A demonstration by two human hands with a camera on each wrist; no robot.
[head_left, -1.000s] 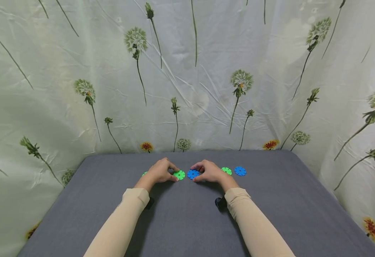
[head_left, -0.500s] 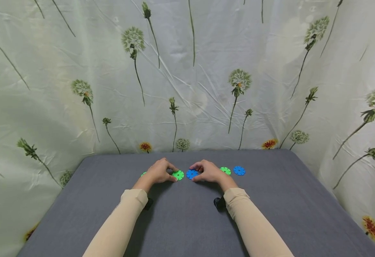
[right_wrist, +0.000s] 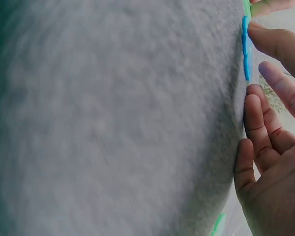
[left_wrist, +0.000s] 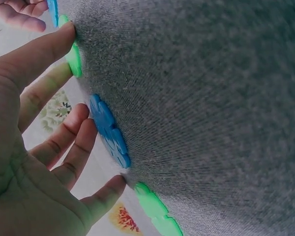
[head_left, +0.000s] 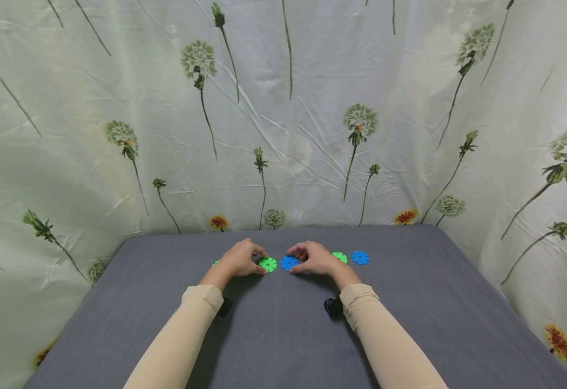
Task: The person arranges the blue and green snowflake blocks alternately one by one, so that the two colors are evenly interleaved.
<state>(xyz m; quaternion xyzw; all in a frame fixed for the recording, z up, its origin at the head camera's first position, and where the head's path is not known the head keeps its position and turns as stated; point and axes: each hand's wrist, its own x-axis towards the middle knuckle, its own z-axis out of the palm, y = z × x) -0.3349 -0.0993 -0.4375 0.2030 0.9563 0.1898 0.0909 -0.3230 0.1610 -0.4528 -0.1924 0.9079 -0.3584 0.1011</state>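
Note:
My left hand [head_left: 238, 259] grips a green notched plastic disc [head_left: 268, 264] by its edge, thumb on the near side and index finger on the far side. Just to the right lies a blue notched disc [head_left: 289, 263], with the thumb and index finger of my right hand [head_left: 316, 259] curled round its edge. A narrow gap separates the two discs. Beneath the left hand's other fingers, the left wrist view shows another blue disc [left_wrist: 108, 130] flat on the cloth, hidden in the head view. Beyond it lies a green disc [left_wrist: 157, 209], mostly covered by the hand from above.
Right of my right hand lie a partly covered green disc [head_left: 340, 257] and a blue disc [head_left: 360, 257], in line with the others. Grey cloth covers the table [head_left: 283, 335]. A pale curtain [head_left: 293, 135] with printed dandelions hangs right behind its far edge.
The head view has swung slightly to the right. Both hands keep their places at the middle green and blue discs, and the discs have not visibly moved on the cloth.

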